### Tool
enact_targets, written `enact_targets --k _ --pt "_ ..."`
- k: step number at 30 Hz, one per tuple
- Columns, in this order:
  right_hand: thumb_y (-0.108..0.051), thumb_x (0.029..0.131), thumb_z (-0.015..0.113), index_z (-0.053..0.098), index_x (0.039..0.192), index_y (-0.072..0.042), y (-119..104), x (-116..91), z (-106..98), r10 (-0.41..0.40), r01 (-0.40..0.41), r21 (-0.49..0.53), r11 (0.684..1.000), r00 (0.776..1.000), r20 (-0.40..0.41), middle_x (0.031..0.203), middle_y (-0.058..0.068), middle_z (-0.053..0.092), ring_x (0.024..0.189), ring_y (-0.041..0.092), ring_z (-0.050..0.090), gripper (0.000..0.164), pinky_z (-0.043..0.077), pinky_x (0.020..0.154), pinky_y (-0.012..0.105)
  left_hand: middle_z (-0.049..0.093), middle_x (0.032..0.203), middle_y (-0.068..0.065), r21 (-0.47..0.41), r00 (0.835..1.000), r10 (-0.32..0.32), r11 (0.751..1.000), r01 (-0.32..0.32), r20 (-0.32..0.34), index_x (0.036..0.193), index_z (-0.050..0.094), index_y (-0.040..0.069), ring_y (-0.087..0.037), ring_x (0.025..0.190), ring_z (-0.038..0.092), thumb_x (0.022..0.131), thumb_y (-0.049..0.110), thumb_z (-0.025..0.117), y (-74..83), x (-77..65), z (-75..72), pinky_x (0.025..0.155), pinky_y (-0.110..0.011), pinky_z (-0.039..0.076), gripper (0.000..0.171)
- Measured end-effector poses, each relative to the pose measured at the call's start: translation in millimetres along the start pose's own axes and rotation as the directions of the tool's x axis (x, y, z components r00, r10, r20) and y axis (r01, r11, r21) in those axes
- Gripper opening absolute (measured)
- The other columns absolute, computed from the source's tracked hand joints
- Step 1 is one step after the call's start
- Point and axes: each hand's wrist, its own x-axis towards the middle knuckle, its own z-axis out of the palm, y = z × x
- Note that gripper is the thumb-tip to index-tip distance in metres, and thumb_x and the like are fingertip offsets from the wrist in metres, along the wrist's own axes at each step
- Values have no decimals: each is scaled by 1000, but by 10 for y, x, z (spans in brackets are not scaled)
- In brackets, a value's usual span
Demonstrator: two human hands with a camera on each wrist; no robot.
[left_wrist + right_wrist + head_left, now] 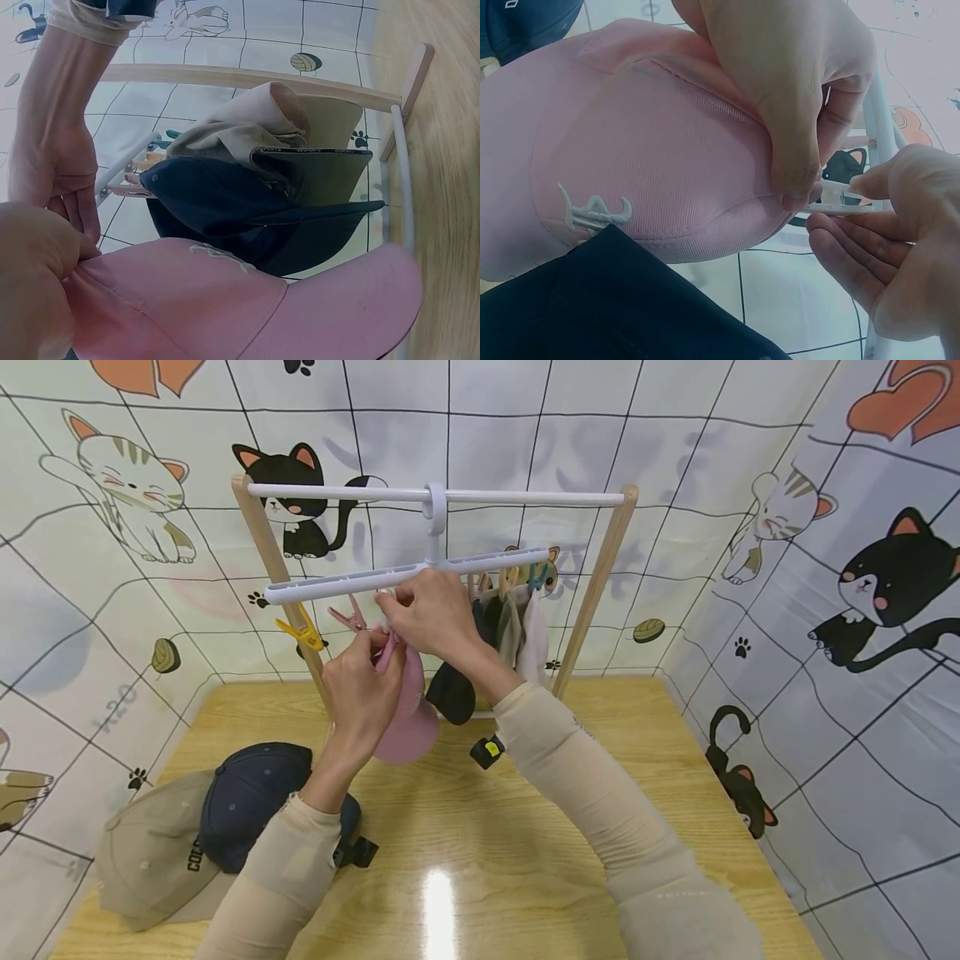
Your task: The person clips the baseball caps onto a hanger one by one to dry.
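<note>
Pink cap (408, 739) held just under white hanger (345, 582).
Left hand (363, 685) pinches its edge; right hand (438, 610) pinches white clip (855, 209). Hung dark cap (452, 695) crowds alongside; navy cap (255, 793), beige cap (142, 852) on table (510, 877).

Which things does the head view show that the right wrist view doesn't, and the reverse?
Only the head view: the hanger hook over the white top rail, and the yellow clip below the hanger's left end.

Only the right wrist view: the white embroidery on the pink cap. The white clip pinched by the right hand also shows clearly there.

Both: the two hands at work, with the left hand gripping the pink cap.
</note>
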Motion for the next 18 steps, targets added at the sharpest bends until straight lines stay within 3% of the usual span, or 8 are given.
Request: enact_targets --k 18 --pt "-34 109 72 75 64 -15 -56 6 25 -22 24 -139 990 1000 15 60 -5 56 60 12 47 49 24 52 21 84 92 -27 51 1000 16 999 -15 -10 101 81 -9 -45 80 83 101 10 77 23 40 -18 66 -57 61 19"
